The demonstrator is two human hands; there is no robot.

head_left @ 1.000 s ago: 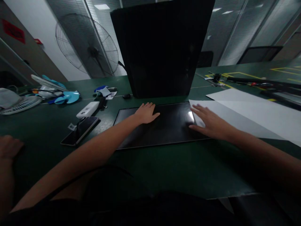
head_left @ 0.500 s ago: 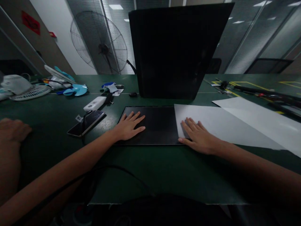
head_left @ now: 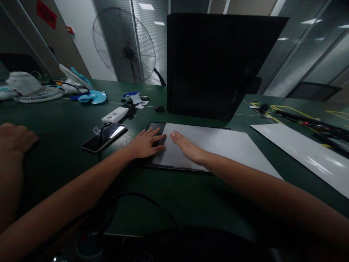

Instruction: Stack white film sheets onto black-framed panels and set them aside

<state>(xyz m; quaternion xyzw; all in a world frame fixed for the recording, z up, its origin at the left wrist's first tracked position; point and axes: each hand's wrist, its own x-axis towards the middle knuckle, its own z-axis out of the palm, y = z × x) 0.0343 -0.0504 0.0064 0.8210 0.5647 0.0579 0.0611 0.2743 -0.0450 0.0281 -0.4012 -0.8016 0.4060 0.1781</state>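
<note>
A flat black panel [head_left: 156,127] lies on the green table, mostly covered by a white sheet [head_left: 226,140]. My left hand [head_left: 145,143] rests flat on the panel's left part, fingers spread, its fingertips at the sheet's left edge. On top of the sheet, just right of my left hand, is my right hand [head_left: 188,147], palm down and stretched out, thumb toward the far side. Neither hand grasps anything. A second white sheet [head_left: 302,153] lies apart to the right.
Behind the panel stands a big black board [head_left: 218,65]. A phone [head_left: 105,137], a white device [head_left: 115,115] and fan parts [head_left: 94,96] lie to the left. Another person's hand [head_left: 19,137] rests at the far left. Black rods [head_left: 305,122] lie at the right.
My right hand and the white sheet have moved left over the black panel, up to my left hand. The sheet now lies apart from the second sheet. The head view has shifted slightly.
</note>
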